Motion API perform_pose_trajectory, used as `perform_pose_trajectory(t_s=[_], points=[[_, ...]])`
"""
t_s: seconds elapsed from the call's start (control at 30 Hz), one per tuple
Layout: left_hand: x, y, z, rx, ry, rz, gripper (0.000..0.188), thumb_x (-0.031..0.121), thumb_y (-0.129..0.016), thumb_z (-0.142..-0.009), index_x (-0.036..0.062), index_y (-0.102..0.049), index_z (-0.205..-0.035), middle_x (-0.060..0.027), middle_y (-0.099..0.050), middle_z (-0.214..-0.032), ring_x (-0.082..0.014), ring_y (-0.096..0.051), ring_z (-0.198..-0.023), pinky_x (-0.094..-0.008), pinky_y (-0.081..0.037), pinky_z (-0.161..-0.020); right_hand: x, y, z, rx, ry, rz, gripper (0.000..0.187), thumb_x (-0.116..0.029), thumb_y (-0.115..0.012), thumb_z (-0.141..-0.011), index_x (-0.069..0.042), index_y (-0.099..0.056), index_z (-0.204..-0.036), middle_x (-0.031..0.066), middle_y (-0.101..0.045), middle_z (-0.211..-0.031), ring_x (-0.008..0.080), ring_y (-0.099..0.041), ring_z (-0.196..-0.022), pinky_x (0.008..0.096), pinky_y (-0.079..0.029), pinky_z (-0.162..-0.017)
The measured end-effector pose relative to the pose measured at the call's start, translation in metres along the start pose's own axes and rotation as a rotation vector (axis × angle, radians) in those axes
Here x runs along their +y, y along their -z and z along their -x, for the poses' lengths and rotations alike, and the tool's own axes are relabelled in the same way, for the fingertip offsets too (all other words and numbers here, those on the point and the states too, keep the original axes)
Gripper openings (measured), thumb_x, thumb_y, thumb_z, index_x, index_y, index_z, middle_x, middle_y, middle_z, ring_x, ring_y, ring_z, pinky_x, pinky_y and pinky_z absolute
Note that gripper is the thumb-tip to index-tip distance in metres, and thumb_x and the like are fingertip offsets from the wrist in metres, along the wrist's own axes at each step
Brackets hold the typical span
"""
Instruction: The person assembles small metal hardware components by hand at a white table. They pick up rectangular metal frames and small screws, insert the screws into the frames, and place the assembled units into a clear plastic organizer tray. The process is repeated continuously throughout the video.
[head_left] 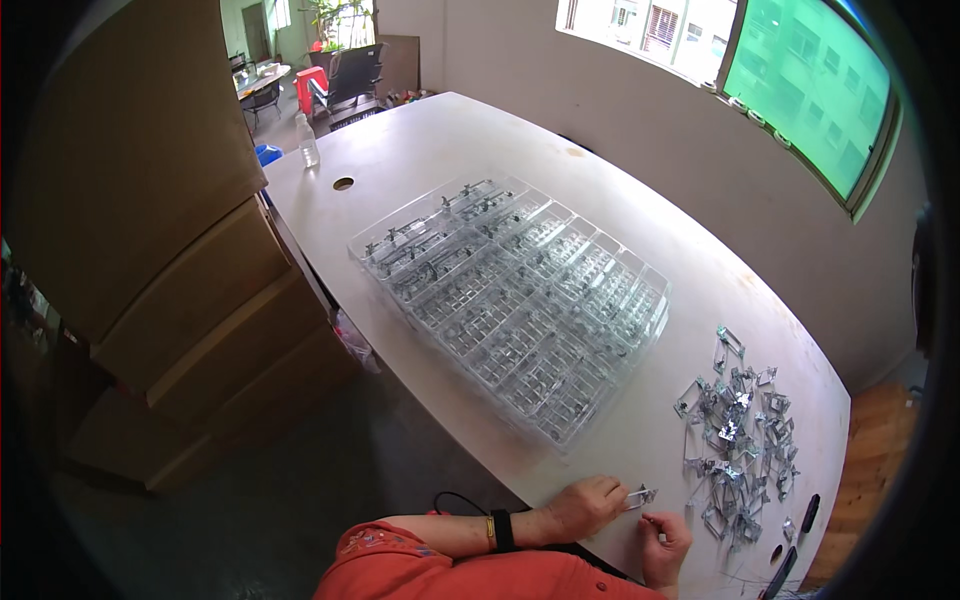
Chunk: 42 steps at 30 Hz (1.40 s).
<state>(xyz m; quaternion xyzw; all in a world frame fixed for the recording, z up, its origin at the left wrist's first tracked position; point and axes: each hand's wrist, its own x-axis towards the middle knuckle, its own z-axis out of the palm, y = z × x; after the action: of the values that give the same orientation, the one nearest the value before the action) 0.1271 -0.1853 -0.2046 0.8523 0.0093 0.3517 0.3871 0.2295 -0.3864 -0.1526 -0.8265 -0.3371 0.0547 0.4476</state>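
Note:
Near the table's front edge, my left hand (585, 508) pinches a small silver metal frame piece (646, 495) that sticks out past its fingertips to the right. My right hand (665, 548) is just below and to the right of that piece, its fingers curled closed. Whether anything sits inside those fingers is hidden. To the right lies a loose heap of similar metal frame pieces (735, 430). Beyond my left hand, a stack of clear plastic trays (568, 436) holds rows of small metal parts in its compartments.
The white table (470, 140) curves away, with a clear bottle (308, 145) and a round hole at its far left. Dark, slim tools (810, 512) lie at the right edge. Cardboard boxes (215, 300) stand along the left, a wall and window along the right.

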Motion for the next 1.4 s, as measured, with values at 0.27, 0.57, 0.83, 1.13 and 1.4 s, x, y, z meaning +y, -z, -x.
perform_pose_trajectory(t_s=[0.27,0.57,0.83,1.13,1.4], points=[[0.001,0.002,0.002,-0.097,-0.032,-0.038,0.026,0.014,-0.075,-0.093,0.0014,-0.065,-0.113,-0.0150,-0.066,-0.103,-0.0344,-0.067,-0.099,-0.0442,-0.056,-0.085,-0.001,-0.001,-0.003,-0.005,-0.015,0.029,0.011,0.006,-0.080,-0.092,0.000,-0.079,-0.101,0.0078,-0.074,-0.093,0.0156,-0.068,-0.082,0.0301,-0.055,-0.077],[0.000,0.002,0.006,-0.062,0.018,-0.074,0.041,0.007,-0.071,-0.093,-0.0019,-0.068,-0.132,-0.0228,-0.069,-0.116,-0.0392,-0.072,-0.105,-0.0437,-0.060,-0.088,-0.001,-0.005,-0.004,-0.008,0.010,0.041,0.010,0.004,-0.082,-0.093,0.001,-0.080,-0.103,0.0095,-0.076,-0.093,0.0154,-0.069,-0.083,0.0300,-0.055,-0.078],[-0.012,-0.002,0.013,-0.070,0.003,-0.061,0.045,0.009,-0.072,-0.093,-0.0008,-0.067,-0.137,-0.0293,-0.069,-0.127,-0.0453,-0.072,-0.110,-0.0484,-0.061,-0.093,-0.003,0.001,-0.003,-0.057,0.013,0.160,0.013,0.001,-0.079,-0.094,-0.004,-0.078,-0.106,0.0150,-0.076,-0.093,0.0307,-0.074,-0.085,0.0381,-0.059,-0.078],[0.007,0.014,-0.008,-0.072,0.069,-0.149,0.034,0.011,-0.079,-0.097,0.0005,-0.071,-0.129,-0.0232,-0.071,-0.118,-0.0410,-0.072,-0.098,-0.0460,-0.061,-0.083,-0.010,0.012,0.000,0.008,-0.023,0.111,0.018,0.000,-0.076,-0.098,-0.003,-0.080,-0.115,0.0148,-0.079,-0.103,0.0313,-0.076,-0.090,0.0374,-0.060,-0.080],[0.003,0.013,-0.014,-0.110,0.104,-0.082,0.023,-0.004,-0.073,-0.098,0.0023,-0.073,-0.120,-0.0174,-0.071,-0.105,-0.0343,-0.072,-0.086,-0.0423,-0.057,-0.073,0.000,0.016,0.005,0.035,-0.052,0.019,0.020,0.002,-0.076,-0.098,-0.002,-0.079,-0.117,0.0146,-0.079,-0.105,0.0282,-0.077,-0.090,0.0349,-0.061,-0.080]])
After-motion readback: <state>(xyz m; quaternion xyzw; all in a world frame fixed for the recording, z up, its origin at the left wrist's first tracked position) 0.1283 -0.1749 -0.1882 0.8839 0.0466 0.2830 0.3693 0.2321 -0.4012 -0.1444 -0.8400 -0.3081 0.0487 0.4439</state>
